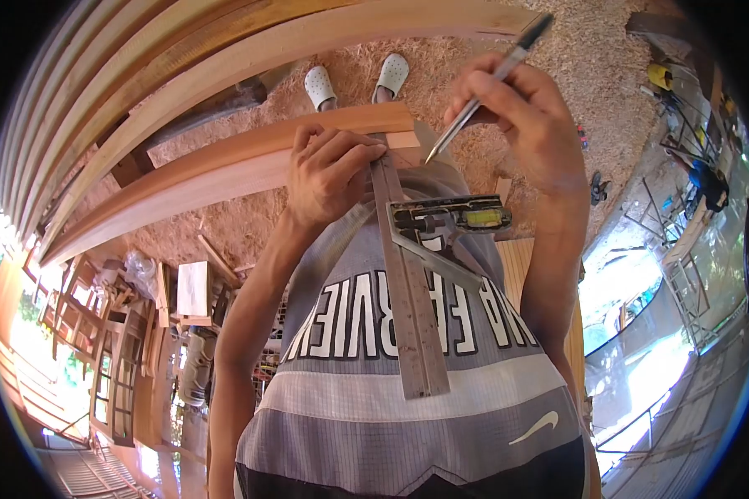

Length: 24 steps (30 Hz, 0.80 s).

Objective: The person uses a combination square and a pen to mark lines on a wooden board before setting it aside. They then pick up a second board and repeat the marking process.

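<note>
My left hand (329,170) is closed over the end part of a long wooden beam (250,158), its fingers curled on the top edge. The thumb and fingertips press the end of a combination square (408,308) against the wood. The square's steel blade reaches down in front of the shirt, and its dark head with a yellow level vial (484,218) sits to the right. In my right hand (520,116) is a ballpoint pen (466,114) with a clear barrel and black cap end. Its tip points down, right beside the beam's end.
Several long boards (216,75) lie side by side at the upper left. Shavings cover the ground (607,66) around a pair of white clogs (319,86). Wooden frames (116,374) stand at the lower left, and a person (711,187) is at the far right.
</note>
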Tool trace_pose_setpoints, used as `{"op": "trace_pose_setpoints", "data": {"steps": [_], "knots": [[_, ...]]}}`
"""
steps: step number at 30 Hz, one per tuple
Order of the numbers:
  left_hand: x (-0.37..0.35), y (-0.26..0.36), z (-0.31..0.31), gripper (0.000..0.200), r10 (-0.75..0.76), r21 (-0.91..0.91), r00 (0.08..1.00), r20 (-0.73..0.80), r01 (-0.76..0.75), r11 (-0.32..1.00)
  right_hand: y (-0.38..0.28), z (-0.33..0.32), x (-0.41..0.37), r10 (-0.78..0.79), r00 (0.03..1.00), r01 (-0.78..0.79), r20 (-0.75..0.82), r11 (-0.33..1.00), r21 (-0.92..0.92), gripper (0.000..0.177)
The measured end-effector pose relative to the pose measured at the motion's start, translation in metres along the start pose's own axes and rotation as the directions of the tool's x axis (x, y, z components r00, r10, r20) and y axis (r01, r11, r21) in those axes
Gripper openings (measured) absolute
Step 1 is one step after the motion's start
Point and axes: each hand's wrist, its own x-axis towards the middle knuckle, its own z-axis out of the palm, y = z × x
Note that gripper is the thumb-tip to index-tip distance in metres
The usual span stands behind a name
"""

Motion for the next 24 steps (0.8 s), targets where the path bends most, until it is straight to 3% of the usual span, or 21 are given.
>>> {"op": "trace_pose_setpoints", "data": {"steps": [2, 4, 6, 8, 10, 11, 13, 15, 16, 18, 20, 21, 22, 23, 24], "knots": [[-0.001, 0.001, -0.002, 0.026, 0.009, 0.006, 1.000, 0.002, -0.009, 1.000, -0.002, -0.008, -0.009, -0.162, 0.983, 0.168, -0.086, 0.984, 0.058, 0.021], [-0.002, -0.002, -0.007, 0.026, 0.006, -0.176, 0.994, -0.109, -0.025, 0.984, 0.001, -0.013, -0.016, -0.167, 0.974, 0.175, -0.155, 0.984, 0.041, 0.020], [-0.004, 0.005, -0.023, 0.026, 0.038, -0.214, 0.991, -0.127, -0.065, 0.975, 0.011, -0.016, -0.031, -0.174, 0.955, 0.186, -0.240, 0.982, 0.028, 0.020], [-0.008, 0.012, -0.039, 0.025, -0.049, -0.294, 0.993, -0.108, 0.015, 0.956, 0.021, -0.021, -0.044, -0.174, 0.945, 0.128, -0.278, 0.976, -0.175, 0.019], [-0.012, 0.010, -0.046, 0.025, -0.016, -0.259, 0.996, -0.089, -0.007, 0.966, 0.031, -0.020, -0.052, -0.206, 0.939, 0.122, -0.277, 0.949, -0.292, 0.020], [-0.015, 0.011, -0.044, 0.028, -0.036, -0.384, 0.999, -0.033, 0.020, 0.923, 0.041, -0.017, -0.054, -0.210, 0.941, 0.093, -0.265, 0.914, -0.394, 0.023], [-0.029, 0.010, -0.046, 0.033, -0.086, -0.535, 0.996, 0.039, 0.093, 0.839, 0.084, -0.024, -0.057, -0.160, 0.962, 0.150, -0.221, 0.987, -0.064, 0.035], [-0.043, 0.005, -0.029, 0.039, -0.134, -0.651, 0.988, 0.071, 0.148, 0.745, 0.125, -0.016, -0.061, -0.314, 0.914, 0.398, -0.256, 0.817, 0.417, 0.051], [-0.039, 0.009, -0.036, 0.034, -0.143, -0.590, 0.981, 0.128, 0.192, 0.784, 0.120, -0.005, -0.063, -0.353, 0.902, 0.430, -0.247, 0.766, 0.477, 0.058], [-0.032, 0.010, -0.039, 0.018, -0.152, -0.545, 0.984, 0.096, 0.180, 0.819, 0.123, 0.008, -0.063, -0.397, 0.894, 0.442, -0.208, 0.703, 0.557, 0.064], [-0.025, 0.017, -0.049, 0.015, -0.145, -0.513, 0.988, 0.058, 0.154, 0.845, 0.127, 0.004, -0.061, -0.358, 0.897, 0.372, -0.258, 0.928, 0.007, 0.061], [-0.022, 0.016, -0.049, 0.015, -0.132, -0.492, 0.991, 0.025, 0.127, 0.861, 0.123, 0.005, -0.055, -0.377, 0.890, 0.388, -0.256, 0.922, -0.008, 0.061], [-0.017, 0.015, -0.047, 0.014, -0.113, -0.478, 0.994, -0.006, 0.097, 0.873, 0.114, 0.009, -0.046, -0.319, 0.905, 0.302, -0.281, 0.948, -0.102, 0.058], [-0.015, 0.002, -0.045, 0.015, -0.185, -0.461, 0.982, -0.038, 0.147, 0.875, 0.104, 0.012, -0.036, -0.263, 0.911, 0.209, -0.319, 0.959, -0.192, 0.054], [-0.008, -0.010, -0.051, 0.016, -0.225, -0.424, 0.968, -0.111, 0.158, 0.892, 0.088, 0.025, -0.017, -0.309, 0.886, 0.249, -0.345, 0.946, -0.208, 0.046]]}}
